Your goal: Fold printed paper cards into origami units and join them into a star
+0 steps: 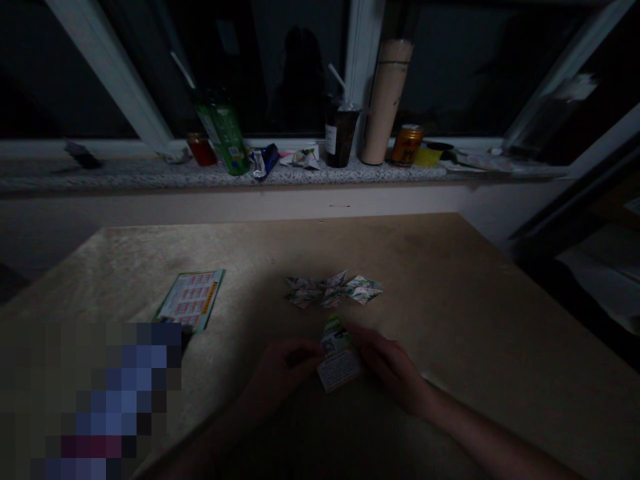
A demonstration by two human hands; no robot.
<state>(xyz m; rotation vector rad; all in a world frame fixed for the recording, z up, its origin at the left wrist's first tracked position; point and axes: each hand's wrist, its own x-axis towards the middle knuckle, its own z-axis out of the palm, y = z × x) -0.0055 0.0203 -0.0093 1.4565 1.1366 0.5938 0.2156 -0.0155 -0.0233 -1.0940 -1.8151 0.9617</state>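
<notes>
Between my two hands is a partly folded sheet of printed paper [340, 370], white with a green tip at its far end. My left hand [287, 363] pinches its left edge, thumb and fingers closed together. Along the right edge, my right hand [383, 353] grips the same paper with its fingers bent. Just beyond it on the table lie several small pointed folded-paper pieces [333, 291], grouped close together in short rows. The dim light hides the finer creases and some of my fingertips.
A printed card or leaflet pad [190, 300] lies at the left of the table [430, 267]. On the granite sill [295, 175] stand a green bottle [225, 137], a drink cup with a straw [341, 137], a tall pinkish flask [387, 103] and a gold can [407, 145]. A pixelated patch covers the lower left.
</notes>
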